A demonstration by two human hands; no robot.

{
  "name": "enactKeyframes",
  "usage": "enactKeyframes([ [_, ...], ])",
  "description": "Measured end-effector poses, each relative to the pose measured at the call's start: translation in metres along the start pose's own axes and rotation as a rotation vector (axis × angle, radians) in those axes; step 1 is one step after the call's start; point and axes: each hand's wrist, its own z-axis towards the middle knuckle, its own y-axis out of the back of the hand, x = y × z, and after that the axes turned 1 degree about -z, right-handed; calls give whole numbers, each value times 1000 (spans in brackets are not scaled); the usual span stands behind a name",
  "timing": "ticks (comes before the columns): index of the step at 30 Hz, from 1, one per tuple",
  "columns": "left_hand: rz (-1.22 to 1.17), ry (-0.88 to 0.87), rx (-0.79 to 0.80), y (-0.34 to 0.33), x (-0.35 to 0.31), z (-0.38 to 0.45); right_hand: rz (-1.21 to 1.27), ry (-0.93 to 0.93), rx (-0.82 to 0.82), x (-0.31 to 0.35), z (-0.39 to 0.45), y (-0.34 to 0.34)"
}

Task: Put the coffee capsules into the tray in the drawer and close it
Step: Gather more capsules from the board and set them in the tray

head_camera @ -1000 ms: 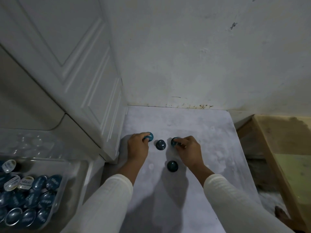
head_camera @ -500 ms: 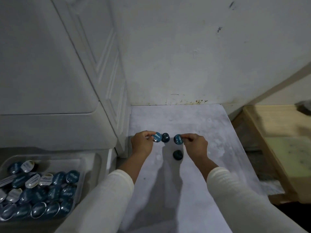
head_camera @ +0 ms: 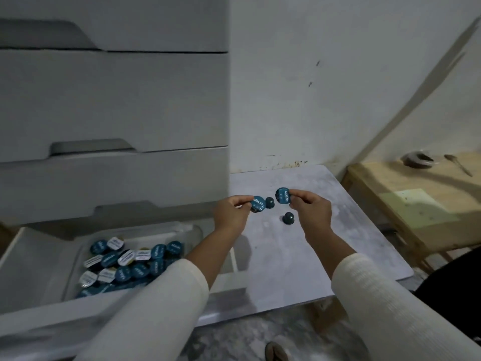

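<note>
Two capsules have come up off the bench since a moment ago, so both are ready to carry left to the tray in the open drawer. My left hand pinches one capsule by its rim; my right hand pinches another; two loose capsules wait on the bench.

Surface: pale marbled board on the floor (beside the drawers)
On it: two dark teal capsules, standing apart
</note>
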Motion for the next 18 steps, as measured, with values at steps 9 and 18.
enactKeyframes([
  [9, -136, 51, -182, 111, 18, -43, -37, 35, 108, 10, -82, -57],
  [18, -177, 185, -376, 201, 58, -43, -97, -67, 389, -11, -117, -145],
])
